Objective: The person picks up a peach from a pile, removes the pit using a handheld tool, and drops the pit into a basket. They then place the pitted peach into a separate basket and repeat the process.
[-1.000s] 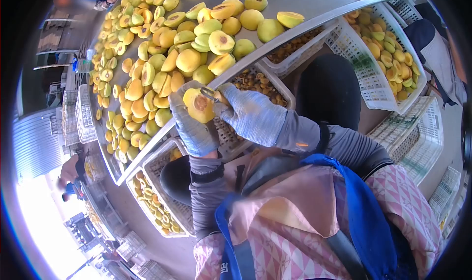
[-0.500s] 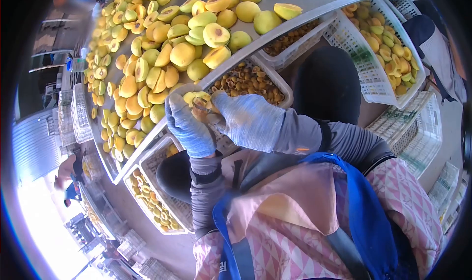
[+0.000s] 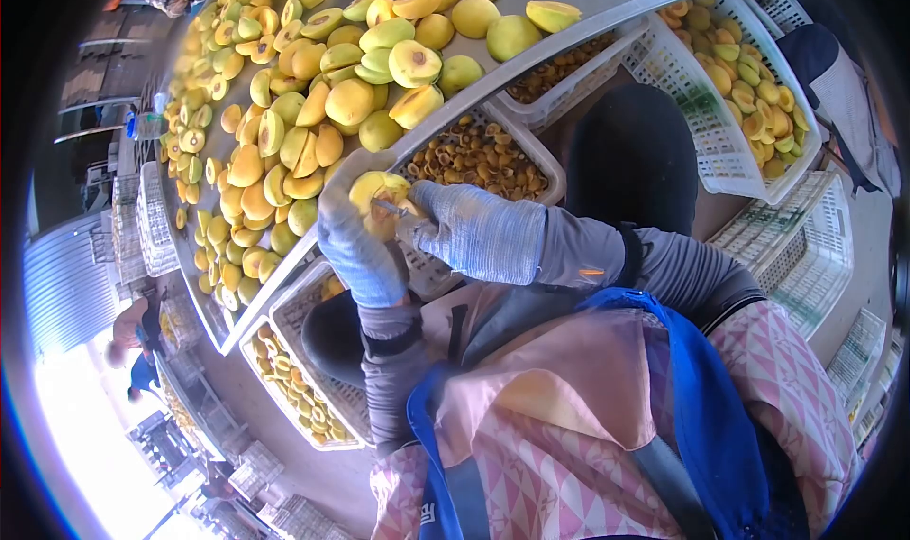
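Observation:
My left hand (image 3: 360, 257), in a blue-grey knit glove, is wrapped around a cut yellow peach (image 3: 377, 186) at the table's near edge. Its torn, brownish middle faces my right hand (image 3: 483, 235), gloved alike. The right fingers are closed on a small pitting tool (image 3: 387, 205); its thin metal end touches the fruit, while its handle is mostly hidden in the glove. Just beyond my hands, many halved and whole yellow peaches (image 3: 349, 102) cover the metal table (image 3: 607, 0).
Below the table edge, a white crate (image 3: 553, 168) holds brown pits. Peach halves fill a white basket (image 3: 687, 104) at right and another crate (image 3: 346, 402) at lower left. Stacked crates (image 3: 815, 256) stand at right. A person (image 3: 839, 94) sits at far right; another (image 3: 137, 341) bends at left.
My left hand has tilted and turned the peach, showing more of its yellow flesh. The right hand has shifted slightly left and down, and the tool's metal end now shows against the fruit.

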A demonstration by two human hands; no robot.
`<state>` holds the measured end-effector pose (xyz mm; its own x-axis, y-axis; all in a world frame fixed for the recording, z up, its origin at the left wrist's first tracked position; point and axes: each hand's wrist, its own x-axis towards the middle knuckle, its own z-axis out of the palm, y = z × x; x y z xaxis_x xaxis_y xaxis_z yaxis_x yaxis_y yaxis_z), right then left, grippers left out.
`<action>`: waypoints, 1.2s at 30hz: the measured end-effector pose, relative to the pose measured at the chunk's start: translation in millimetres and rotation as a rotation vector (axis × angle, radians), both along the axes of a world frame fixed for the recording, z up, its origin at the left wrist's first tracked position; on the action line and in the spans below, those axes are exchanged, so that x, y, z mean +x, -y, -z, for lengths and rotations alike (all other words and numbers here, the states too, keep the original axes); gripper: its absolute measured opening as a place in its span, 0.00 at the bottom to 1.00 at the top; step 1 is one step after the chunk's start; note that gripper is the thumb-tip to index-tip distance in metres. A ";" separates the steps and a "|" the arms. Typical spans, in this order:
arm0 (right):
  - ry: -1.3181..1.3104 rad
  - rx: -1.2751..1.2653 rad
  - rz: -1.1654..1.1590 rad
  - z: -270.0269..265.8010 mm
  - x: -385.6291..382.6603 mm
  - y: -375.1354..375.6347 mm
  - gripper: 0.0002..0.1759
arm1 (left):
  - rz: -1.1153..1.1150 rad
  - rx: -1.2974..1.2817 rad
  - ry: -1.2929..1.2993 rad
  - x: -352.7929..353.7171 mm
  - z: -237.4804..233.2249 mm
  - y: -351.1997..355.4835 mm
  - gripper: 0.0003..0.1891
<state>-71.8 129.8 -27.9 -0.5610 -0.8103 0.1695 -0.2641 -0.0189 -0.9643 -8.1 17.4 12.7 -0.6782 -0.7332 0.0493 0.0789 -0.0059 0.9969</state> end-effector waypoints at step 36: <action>-0.474 0.537 -0.192 8.6 -12.5 -15.4 0.14 | -0.424 -0.998 1.115 231.2 -9.2 132.3 0.15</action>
